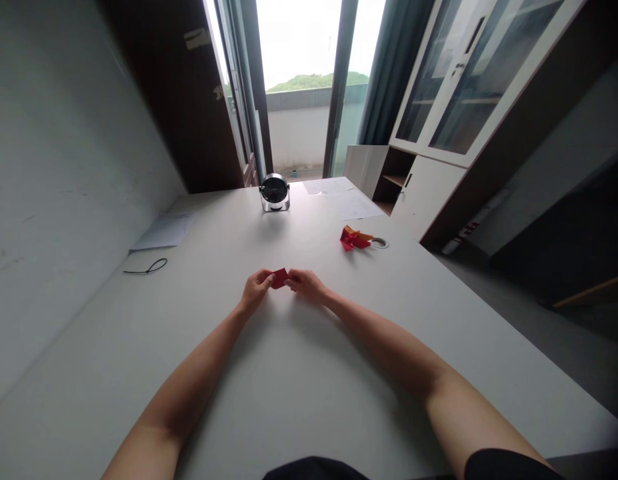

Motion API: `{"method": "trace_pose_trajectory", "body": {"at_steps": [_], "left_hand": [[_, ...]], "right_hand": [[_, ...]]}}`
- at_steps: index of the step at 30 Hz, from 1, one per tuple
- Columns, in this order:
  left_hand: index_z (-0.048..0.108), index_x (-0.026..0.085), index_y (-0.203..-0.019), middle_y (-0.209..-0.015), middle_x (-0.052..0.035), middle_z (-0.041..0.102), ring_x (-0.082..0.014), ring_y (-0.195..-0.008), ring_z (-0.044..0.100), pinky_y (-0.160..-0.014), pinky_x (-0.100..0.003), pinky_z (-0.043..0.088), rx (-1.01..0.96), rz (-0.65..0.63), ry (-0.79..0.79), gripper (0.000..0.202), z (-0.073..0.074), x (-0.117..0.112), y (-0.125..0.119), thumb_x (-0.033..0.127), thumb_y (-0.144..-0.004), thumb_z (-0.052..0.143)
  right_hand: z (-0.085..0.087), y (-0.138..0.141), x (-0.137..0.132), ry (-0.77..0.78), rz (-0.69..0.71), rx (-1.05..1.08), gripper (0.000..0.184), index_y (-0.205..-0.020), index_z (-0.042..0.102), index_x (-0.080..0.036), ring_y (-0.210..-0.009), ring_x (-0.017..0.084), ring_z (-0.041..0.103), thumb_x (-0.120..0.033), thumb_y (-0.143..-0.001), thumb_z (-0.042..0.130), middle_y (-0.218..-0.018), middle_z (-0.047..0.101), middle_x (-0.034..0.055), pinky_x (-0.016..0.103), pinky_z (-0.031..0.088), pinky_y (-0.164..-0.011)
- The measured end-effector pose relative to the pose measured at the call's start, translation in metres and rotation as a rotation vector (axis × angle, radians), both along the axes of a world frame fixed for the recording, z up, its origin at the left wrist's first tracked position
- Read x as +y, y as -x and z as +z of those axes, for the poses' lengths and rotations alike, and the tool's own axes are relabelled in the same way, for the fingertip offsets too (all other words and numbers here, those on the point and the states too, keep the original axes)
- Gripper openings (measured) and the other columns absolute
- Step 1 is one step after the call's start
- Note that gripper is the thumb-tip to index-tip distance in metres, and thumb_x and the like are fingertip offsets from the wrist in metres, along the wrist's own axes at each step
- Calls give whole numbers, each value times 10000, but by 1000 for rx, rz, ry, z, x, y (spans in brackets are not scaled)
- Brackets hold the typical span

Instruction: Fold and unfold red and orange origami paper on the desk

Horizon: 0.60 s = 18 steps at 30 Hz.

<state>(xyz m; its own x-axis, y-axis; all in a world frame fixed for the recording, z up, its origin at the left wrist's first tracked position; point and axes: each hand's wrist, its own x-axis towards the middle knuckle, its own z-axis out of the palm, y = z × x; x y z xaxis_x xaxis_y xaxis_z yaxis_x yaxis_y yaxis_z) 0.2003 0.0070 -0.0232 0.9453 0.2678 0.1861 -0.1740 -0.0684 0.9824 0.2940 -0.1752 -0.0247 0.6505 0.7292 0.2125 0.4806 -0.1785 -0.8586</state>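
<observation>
A small piece of red paper (279, 278) is stretched between my two hands, just over the white table. My left hand (257, 288) pinches its left side between thumb and fingers. On the other side, my right hand (305, 285) grips the right edge, its fingers curled. The paper looks flat and roughly square; whether it is folded in layers I cannot tell. Farther off to the right lies a small heap of red and orange folded paper pieces (355, 239), touching or close to a white ring (380, 243) that resembles a tape roll.
On the white table (229, 233), a round black-and-silver device on a stand (275, 192) stands at the back. Paper sheets (356, 203) lie back right, more paper (163, 231) at left, near a black cable tie (149, 268). A wall borders the left; cabinets (429, 187) stand beyond right.
</observation>
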Motion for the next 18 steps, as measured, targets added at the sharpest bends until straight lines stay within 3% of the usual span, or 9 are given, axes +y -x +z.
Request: {"method": "trace_pose_trajectory", "body": {"at_steps": [8, 13, 15, 18], "left_hand": [[673, 152, -849, -771, -35, 698, -149, -678, 641, -663, -278, 524, -11, 18, 22, 344, -5, 6, -1, 483, -785, 740], [699, 160, -829, -716, -19, 682, -144, -650, 625, -645, -266, 506, -20, 31, -141, 311, -4, 6, 1, 470, -808, 717], [704, 159, -824, -725, -26, 698, -156, -671, 644, -658, -273, 515, -9, 15, -188, 301, -2, 3, 3, 459, -810, 719], [693, 154, -848, -781, -58, 737, -195, -730, 699, -718, -326, 558, 15, -72, -130, 300, 2, -3, 6, 452, -822, 711]], "right_hand": [[4, 2, 0, 21, 39, -1, 172, -749, 579, -189, -591, 115, 526, -339, -831, 599, -666, 625, -27, 230, 371, -576], [1, 1, 2, -37, -27, -55, 149, -872, 635, -186, -628, 131, 540, -324, -816, 637, -710, 634, -6, 244, 403, -607], [1, 2, 2, -81, -34, -52, 160, -946, 653, -193, -672, 140, 578, -307, -839, 620, -762, 668, 6, 254, 437, -651], [1, 3, 1, -90, -36, -94, 136, -892, 669, -195, -690, 139, 588, -306, -867, 595, -771, 686, 6, 260, 455, -686]]}}
